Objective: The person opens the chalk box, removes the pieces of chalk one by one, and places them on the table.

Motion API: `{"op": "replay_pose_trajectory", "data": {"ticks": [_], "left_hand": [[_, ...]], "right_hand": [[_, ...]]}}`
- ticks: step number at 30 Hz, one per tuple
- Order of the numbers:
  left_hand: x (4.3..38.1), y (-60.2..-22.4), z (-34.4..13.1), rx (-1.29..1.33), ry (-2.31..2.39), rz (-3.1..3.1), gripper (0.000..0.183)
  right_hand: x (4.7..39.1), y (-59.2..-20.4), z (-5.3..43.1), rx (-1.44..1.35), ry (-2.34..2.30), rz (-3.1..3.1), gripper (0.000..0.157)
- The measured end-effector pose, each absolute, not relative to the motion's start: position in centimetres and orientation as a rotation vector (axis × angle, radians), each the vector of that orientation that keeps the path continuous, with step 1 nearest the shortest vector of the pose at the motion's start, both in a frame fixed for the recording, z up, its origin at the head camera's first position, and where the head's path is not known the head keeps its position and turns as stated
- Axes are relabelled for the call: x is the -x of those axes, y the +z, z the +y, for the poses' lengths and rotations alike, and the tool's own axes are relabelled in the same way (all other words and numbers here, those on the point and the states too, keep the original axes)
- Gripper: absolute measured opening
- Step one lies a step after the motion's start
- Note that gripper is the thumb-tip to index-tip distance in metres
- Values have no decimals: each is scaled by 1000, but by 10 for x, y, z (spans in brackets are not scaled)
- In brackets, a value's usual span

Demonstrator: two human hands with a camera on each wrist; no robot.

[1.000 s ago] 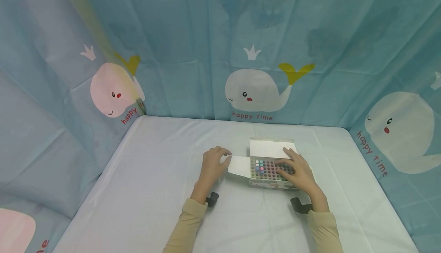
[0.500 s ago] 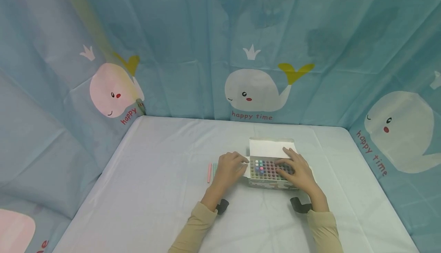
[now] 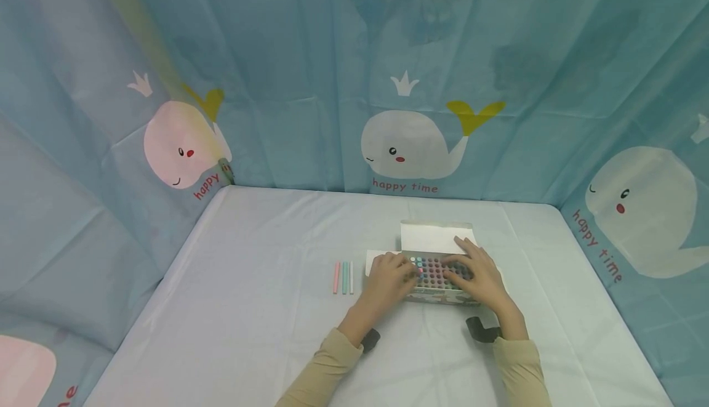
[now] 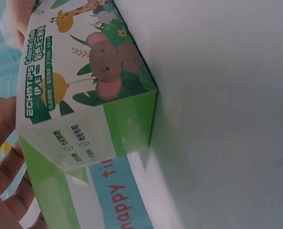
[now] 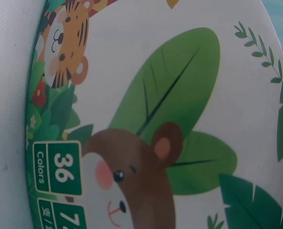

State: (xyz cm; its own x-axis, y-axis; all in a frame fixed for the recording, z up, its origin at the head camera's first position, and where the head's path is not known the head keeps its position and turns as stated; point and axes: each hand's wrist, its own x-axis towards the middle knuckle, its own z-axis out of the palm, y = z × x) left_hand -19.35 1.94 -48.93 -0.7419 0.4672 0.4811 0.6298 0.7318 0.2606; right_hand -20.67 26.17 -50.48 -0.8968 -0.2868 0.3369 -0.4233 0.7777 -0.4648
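Note:
An opened cardboard chalk box (image 3: 440,297), printed with animals, has its back lid (image 3: 434,238) raised and a left side flap (image 3: 374,261) folded out. Inside is a grid of round holes, a few filled with coloured chalks (image 3: 419,263) near the left end. My left hand (image 3: 388,279) reaches over that end, fingertips right at these chalks; its fingers (image 4: 5,174) also show beside the box in the left wrist view. My right hand (image 3: 479,276) rests on the right end of the box with its fingers spread. Printed leaves and a bear on the box wall (image 5: 179,81) fill the right wrist view.
Three chalk sticks, pink (image 3: 336,278), green (image 3: 345,278) and white (image 3: 351,278), lie in a row on the white tablecloth (image 3: 266,284) left of the box. A blue curtain (image 3: 288,136) with whales hangs behind the table.
My left hand has moved right from beside the side flap to over the box's left end, uncovering the three chalk sticks on the table. The right hand has stayed in place.

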Motion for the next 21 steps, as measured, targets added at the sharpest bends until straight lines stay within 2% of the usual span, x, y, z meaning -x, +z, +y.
{"op": "replay_pose_trajectory", "data": {"ticks": [21], "left_hand": [[195, -487, 28, 914, -422, -2651, 17]], "right_hand": [[206, -505, 262, -545, 785, -2723, 25]]}}
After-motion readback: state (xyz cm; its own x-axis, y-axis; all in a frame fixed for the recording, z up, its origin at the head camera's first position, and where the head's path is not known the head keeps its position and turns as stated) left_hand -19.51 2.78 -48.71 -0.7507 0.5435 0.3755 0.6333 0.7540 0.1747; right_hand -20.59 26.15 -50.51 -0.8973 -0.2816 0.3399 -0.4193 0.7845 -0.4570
